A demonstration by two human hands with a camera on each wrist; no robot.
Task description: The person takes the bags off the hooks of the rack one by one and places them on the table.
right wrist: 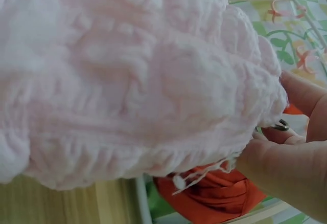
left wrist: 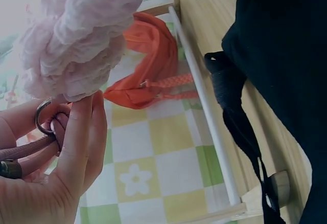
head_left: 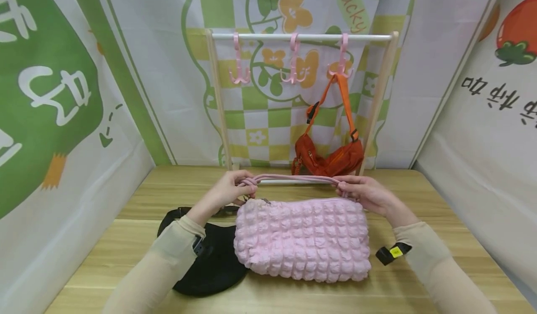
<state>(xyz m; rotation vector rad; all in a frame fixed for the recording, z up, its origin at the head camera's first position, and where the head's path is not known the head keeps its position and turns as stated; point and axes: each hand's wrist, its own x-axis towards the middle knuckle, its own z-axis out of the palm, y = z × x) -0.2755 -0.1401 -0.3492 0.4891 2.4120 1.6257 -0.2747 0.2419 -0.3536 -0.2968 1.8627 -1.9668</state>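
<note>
A pink puffy handbag (head_left: 302, 239) hangs in front of me, its thin cord strap (head_left: 293, 177) stretched between both hands. My left hand (head_left: 228, 190) grips the strap's left end; in the left wrist view a metal ring (left wrist: 43, 116) shows among the fingers. The strap's right end is pinched by my right hand (head_left: 369, 193), near the bag's upper right corner. Another metal ring (right wrist: 280, 126) peeks out beside the fingers in the right wrist view. A black bag (head_left: 209, 258) lies on the table below my left forearm, partly hidden by it and by the pink bag.
Behind stands a rack with a white bar (head_left: 268, 37) and wooden posts. Pink hooks (head_left: 238, 62) hang from the bar. An orange bag (head_left: 331, 157) hangs on the right hook (head_left: 343, 57). The wooden table (head_left: 436, 239) meets printed cloth walls on both sides.
</note>
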